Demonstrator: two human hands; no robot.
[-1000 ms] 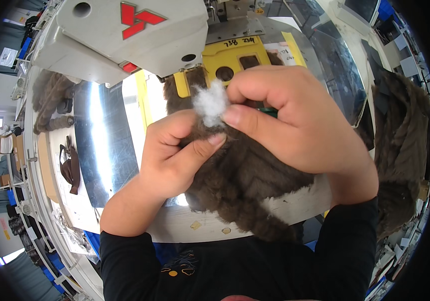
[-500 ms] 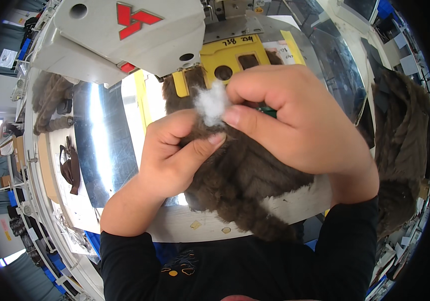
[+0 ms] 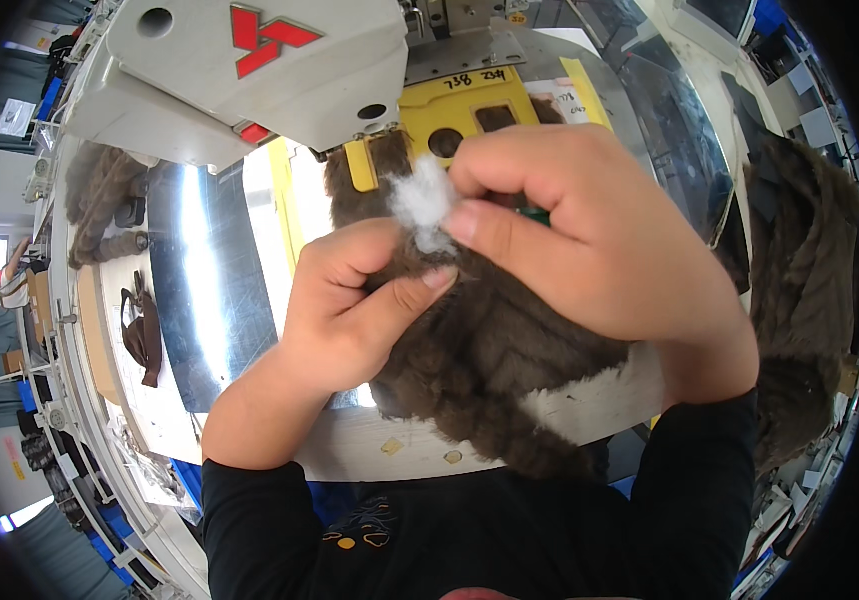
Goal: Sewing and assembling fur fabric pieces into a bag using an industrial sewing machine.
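A fluffy white tuft of fibre stuffing sits between my hands, pinched by the thumb and forefinger of my right hand. Something dark green shows behind that thumb; most of it is hidden. My left hand is closed on the upper edge of a brown plush fur piece, just below the tuft. The stuffing's lower end touches the fur at my left fingertips. The rest of the fur drapes down over the table's near edge.
A large white sewing machine head stands at the upper left. Behind my hands lies a yellow template plate with cut-outs over brown fur. More brown fur hangs at the right. A dark brown strapped item lies left.
The white tuft's lower end sits slightly lower, against the fur at my left fingertips. My hands have barely shifted. At the far left, another person's arm is now raised.
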